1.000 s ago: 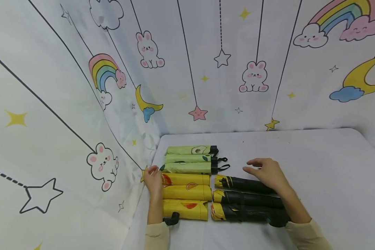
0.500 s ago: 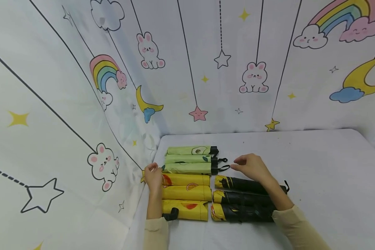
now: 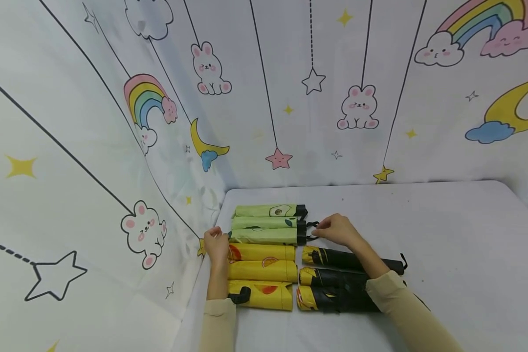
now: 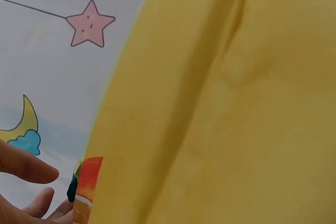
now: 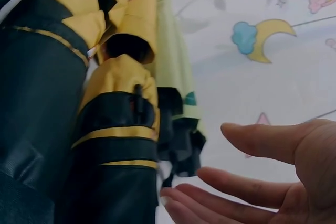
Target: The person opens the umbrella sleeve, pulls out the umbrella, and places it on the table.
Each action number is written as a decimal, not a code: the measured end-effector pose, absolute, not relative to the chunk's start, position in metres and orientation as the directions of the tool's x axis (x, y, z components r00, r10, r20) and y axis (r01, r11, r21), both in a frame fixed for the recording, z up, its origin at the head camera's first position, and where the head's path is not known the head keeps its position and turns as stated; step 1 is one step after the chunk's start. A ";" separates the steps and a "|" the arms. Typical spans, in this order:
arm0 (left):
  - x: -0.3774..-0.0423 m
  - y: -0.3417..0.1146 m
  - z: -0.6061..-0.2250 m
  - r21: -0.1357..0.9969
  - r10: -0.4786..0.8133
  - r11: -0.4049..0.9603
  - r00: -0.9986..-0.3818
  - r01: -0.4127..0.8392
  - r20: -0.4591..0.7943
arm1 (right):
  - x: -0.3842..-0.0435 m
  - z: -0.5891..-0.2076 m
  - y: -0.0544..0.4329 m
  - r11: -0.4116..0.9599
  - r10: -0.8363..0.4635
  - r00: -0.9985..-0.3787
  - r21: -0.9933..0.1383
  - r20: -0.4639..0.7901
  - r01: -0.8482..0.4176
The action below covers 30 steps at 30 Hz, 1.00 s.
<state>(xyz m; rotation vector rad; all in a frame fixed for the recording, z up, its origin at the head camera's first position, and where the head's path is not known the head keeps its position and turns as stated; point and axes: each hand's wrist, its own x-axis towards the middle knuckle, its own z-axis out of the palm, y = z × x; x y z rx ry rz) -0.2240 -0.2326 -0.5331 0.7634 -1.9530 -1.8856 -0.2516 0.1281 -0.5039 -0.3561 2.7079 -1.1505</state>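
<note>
My right hand is at the wrist-strap end of the green folded umbrellas, its fingertips right at the black straps. In the right wrist view the thumb and fingers of the right hand are spread apart beside the black ends. The left hand is at the umbrellas' other end, fingers loosely bent. The left wrist view shows the left hand with thumb and fingers apart, partly hidden by a yellow fabric roll. The three green umbrellas lie side by side, with an avocado print on the far one.
Three yellow rolls with an orange-slice print lie nearer me, one showing a hollow end. To their right are three black-and-yellow folded umbrellas, partly under my right forearm. A printed cloth wall stands close on the left.
My right hand has moved left from above the black umbrellas to the green umbrellas' straps. The left hand has stayed at nearly the same spot.
</note>
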 end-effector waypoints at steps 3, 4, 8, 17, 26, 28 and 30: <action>-0.227 -0.233 -0.537 0.987 -0.577 -0.011 -0.806 -0.158 -0.135 | -0.257 -0.510 0.127 0.651 -0.303 -0.948 -0.748 -0.098 -0.131; -0.228 -0.232 -0.538 0.987 -0.576 -0.010 -0.806 -0.160 -0.137 | -0.258 -0.512 0.126 0.644 -0.304 -0.946 -0.756 -0.112 -0.118; -0.231 -0.232 -0.542 0.987 -0.580 -0.013 -0.803 -0.162 -0.140 | -0.262 -0.521 0.121 0.636 -0.306 -0.939 -0.767 -0.155 -0.081; -0.237 -0.230 -0.545 0.988 -0.605 -0.039 -0.784 -0.150 -0.143 | -0.264 -0.535 0.108 0.569 -0.357 -0.917 -0.820 -0.179 -0.061; -0.235 -0.231 -0.548 0.987 -0.610 -0.064 -0.776 -0.150 -0.158 | -0.266 -0.545 0.098 0.573 -0.415 -0.893 -0.813 -0.175 -0.107; -0.234 -0.231 -0.549 0.987 -0.606 -0.070 -0.779 -0.148 -0.160 | -0.267 -0.548 0.096 0.594 -0.414 -0.896 -0.793 -0.159 -0.134; -0.234 -0.232 -0.550 0.986 -0.601 -0.078 -0.782 -0.145 -0.163 | -0.267 -0.550 0.093 0.618 -0.412 -0.900 -0.770 -0.146 -0.158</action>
